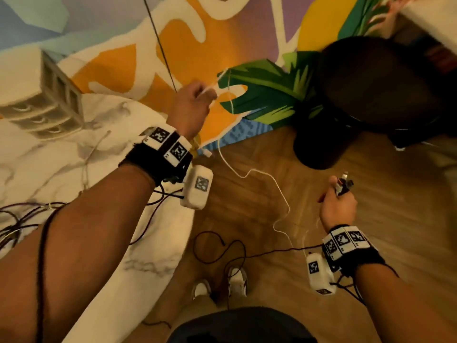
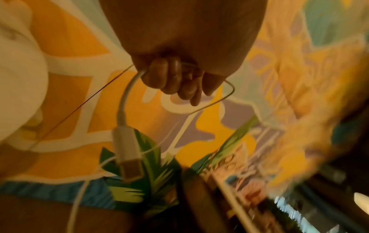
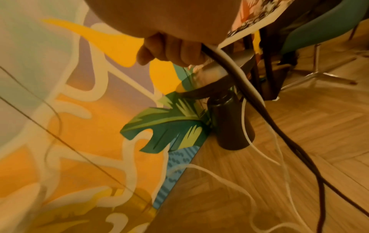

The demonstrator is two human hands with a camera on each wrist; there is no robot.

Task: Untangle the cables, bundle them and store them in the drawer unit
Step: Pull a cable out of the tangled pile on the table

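My left hand (image 1: 197, 100) is raised over the colourful rug and grips a white cable (image 1: 257, 174), which hangs down in a loose wave toward the wooden floor. In the left wrist view the left hand (image 2: 175, 78) curls round the white cable (image 2: 124, 100), and a white plug (image 2: 127, 156) dangles below it. My right hand (image 1: 337, 204), lower and over the floor, grips a bunch of cable ends (image 1: 343, 184), dark and white. In the right wrist view a dark cable (image 3: 259, 100) and a white one run down from the right hand (image 3: 171, 52). A beige drawer unit (image 1: 42, 100) stands on the marble table at the left.
More tangled dark cables (image 1: 14, 226) lie on the marble table (image 1: 118, 243) at the lower left. A round black side table (image 1: 376, 82) with a dark pedestal stands at the right on the wooden floor (image 1: 284, 149). My shoes (image 1: 220, 283) are below.
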